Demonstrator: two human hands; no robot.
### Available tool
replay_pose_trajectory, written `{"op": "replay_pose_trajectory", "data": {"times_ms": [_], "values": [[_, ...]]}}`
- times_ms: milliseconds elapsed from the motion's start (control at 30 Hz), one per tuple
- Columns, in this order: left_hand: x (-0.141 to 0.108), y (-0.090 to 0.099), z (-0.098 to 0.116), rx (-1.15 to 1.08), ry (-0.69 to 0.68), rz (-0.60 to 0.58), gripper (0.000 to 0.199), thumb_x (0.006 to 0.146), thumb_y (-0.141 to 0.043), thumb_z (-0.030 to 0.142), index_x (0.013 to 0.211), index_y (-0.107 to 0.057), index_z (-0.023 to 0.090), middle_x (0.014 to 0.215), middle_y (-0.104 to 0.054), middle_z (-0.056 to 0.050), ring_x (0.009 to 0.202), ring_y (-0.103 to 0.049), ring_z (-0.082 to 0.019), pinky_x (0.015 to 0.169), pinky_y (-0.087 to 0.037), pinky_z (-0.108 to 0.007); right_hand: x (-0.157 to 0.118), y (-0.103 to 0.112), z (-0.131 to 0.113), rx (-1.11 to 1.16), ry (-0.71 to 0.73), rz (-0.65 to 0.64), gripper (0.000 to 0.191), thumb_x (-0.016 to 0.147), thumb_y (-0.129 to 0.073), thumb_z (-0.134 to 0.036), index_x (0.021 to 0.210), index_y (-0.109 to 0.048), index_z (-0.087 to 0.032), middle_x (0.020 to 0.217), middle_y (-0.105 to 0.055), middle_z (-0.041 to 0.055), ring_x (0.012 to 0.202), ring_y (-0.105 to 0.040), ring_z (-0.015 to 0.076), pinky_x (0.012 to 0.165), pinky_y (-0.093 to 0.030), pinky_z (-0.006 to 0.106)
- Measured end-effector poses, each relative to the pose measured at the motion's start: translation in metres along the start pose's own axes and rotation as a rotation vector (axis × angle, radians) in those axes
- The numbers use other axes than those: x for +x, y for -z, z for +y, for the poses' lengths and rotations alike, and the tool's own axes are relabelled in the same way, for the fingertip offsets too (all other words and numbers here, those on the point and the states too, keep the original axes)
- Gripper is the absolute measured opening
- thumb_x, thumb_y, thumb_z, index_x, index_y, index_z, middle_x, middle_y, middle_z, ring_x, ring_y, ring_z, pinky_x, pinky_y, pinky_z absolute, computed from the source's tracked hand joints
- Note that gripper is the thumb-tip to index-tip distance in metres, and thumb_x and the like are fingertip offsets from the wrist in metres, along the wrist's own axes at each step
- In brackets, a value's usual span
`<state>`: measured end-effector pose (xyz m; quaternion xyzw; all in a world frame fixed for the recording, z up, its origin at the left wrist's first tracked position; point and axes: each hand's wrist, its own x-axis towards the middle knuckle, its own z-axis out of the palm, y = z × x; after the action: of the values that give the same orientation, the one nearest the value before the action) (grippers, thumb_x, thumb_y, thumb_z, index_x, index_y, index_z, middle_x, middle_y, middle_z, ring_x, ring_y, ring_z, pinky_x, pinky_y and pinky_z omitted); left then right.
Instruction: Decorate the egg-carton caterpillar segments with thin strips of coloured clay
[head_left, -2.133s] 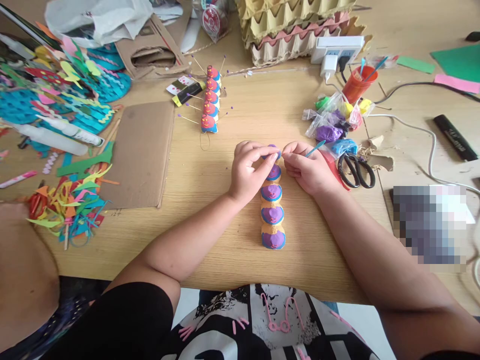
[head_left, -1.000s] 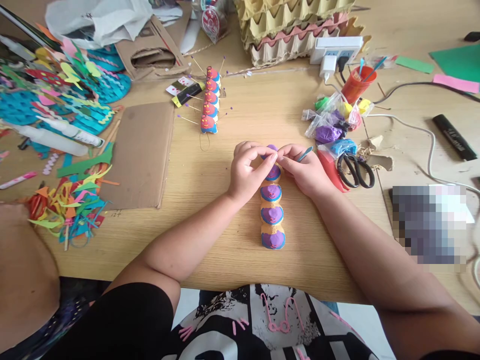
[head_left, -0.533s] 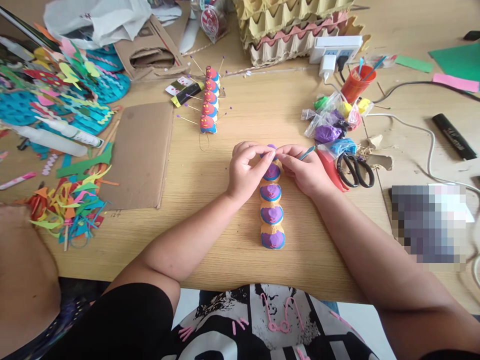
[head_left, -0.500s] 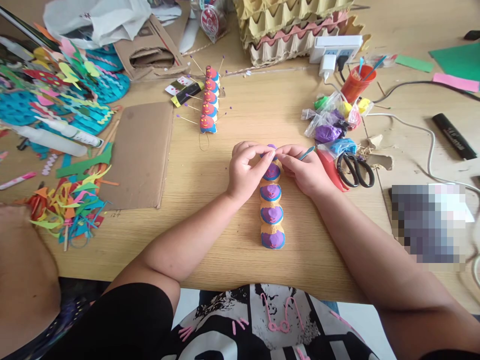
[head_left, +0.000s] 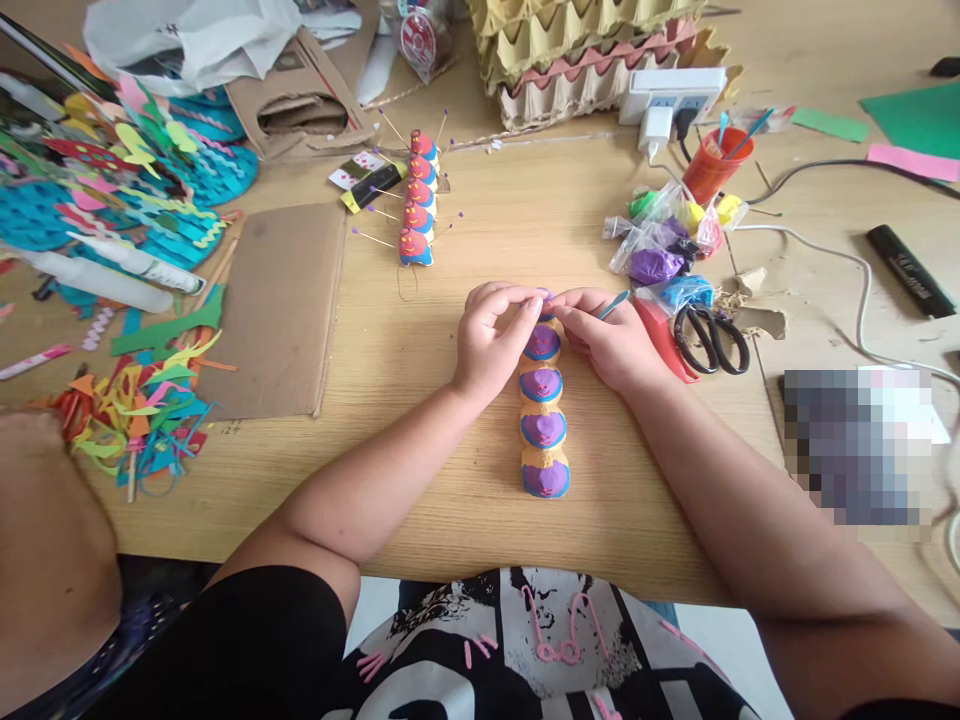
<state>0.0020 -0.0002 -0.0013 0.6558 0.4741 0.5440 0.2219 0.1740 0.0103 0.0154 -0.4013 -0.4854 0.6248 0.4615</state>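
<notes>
A strip of egg carton (head_left: 544, 409) with purple and blue clay bumps bearing small red faces lies upright-side up before me. Over its far bump, my left hand (head_left: 491, 340) is closed in a pinch of thumb and forefinger; whatever is between these fingertips is too small to make out. My right hand (head_left: 604, 338) meets it there, fingers closed around a thin blue clay tool (head_left: 615, 305) whose flat end sticks out past the knuckles. Both hands partly cover the far end of the strip.
Beyond stands a finished-looking red and blue carton strip (head_left: 418, 205) with pins. Black scissors (head_left: 711, 340), bagged clay (head_left: 656, 265) and an orange cup (head_left: 716, 165) lie to the right. At left are cardboard (head_left: 274, 310), paper scraps (head_left: 150, 410) and another person's arm (head_left: 56, 560).
The hands keep nearly the same place and pinch over the far bump; only the fingertips and the blue tool shift very slightly.
</notes>
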Motion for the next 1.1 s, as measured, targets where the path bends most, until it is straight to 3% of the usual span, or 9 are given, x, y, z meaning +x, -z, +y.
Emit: {"op": "replay_pose_trajectory", "data": {"times_ms": [267, 467, 667, 867, 1100], "values": [[0.000, 0.000, -0.002, 0.043, -0.006, 0.052, 0.022, 0.103, -0.069, 0.045, 0.097, -0.078, 0.026, 0.102, -0.081, -0.004, 0.105, -0.074, -0.020, 0.104, -0.057, -0.037, 0.001, 0.000, 0.002, -0.013, 0.020, -0.003, 0.051, 0.068, -0.094, -0.063, 0.082, -0.071, -0.020, 0.072, -0.063, -0.0008, 0.066, -0.051, 0.0115, 0.059, -0.042, 0.026], [0.001, -0.001, -0.017, 0.044, 0.046, 0.118, 0.026, 0.106, -0.064, 0.047, 0.104, -0.077, 0.024, 0.111, -0.080, -0.006, 0.112, -0.074, -0.020, 0.108, -0.057, -0.037, 0.000, 0.001, 0.002, -0.040, 0.034, 0.047, 0.053, 0.069, -0.093, -0.066, 0.081, -0.069, -0.021, 0.072, -0.062, -0.0004, 0.068, -0.053, 0.0129, 0.058, -0.041, 0.026], [0.000, -0.006, -0.033, 0.012, 0.107, 0.020, 0.028, 0.107, -0.060, 0.042, 0.123, -0.077, 0.025, 0.127, -0.080, -0.007, 0.127, -0.072, -0.023, 0.115, -0.055, -0.039, -0.003, 0.001, -0.003, -0.326, 0.101, 0.100, 0.036, 0.082, -0.087, -0.052, 0.082, -0.072, -0.019, 0.069, -0.060, -0.0008, 0.065, -0.047, 0.0121, 0.060, -0.037, 0.028], [0.003, -0.002, -0.026, 0.049, 0.106, -0.083, 0.027, 0.106, -0.061, 0.038, 0.119, -0.081, 0.025, 0.125, -0.083, -0.007, 0.125, -0.073, -0.023, 0.117, -0.053, -0.040, -0.001, 0.002, -0.002, -0.426, 0.109, 0.127, 0.019, 0.086, -0.081, -0.037, 0.081, -0.074, -0.020, 0.069, -0.063, -0.0001, 0.065, -0.050, 0.0137, 0.060, -0.038, 0.028], [0.004, -0.003, -0.023, 0.058, 0.097, -0.092, 0.024, 0.106, -0.062, 0.038, 0.114, -0.082, 0.026, 0.121, -0.084, -0.005, 0.123, -0.074, -0.022, 0.117, -0.052, -0.040, 0.002, 0.001, 0.003, -0.484, 0.140, 0.122, 0.013, 0.085, -0.078, -0.032, 0.080, -0.075, -0.020, 0.071, -0.066, 0.0010, 0.067, -0.052, 0.0151, 0.061, -0.037, 0.029]]}}
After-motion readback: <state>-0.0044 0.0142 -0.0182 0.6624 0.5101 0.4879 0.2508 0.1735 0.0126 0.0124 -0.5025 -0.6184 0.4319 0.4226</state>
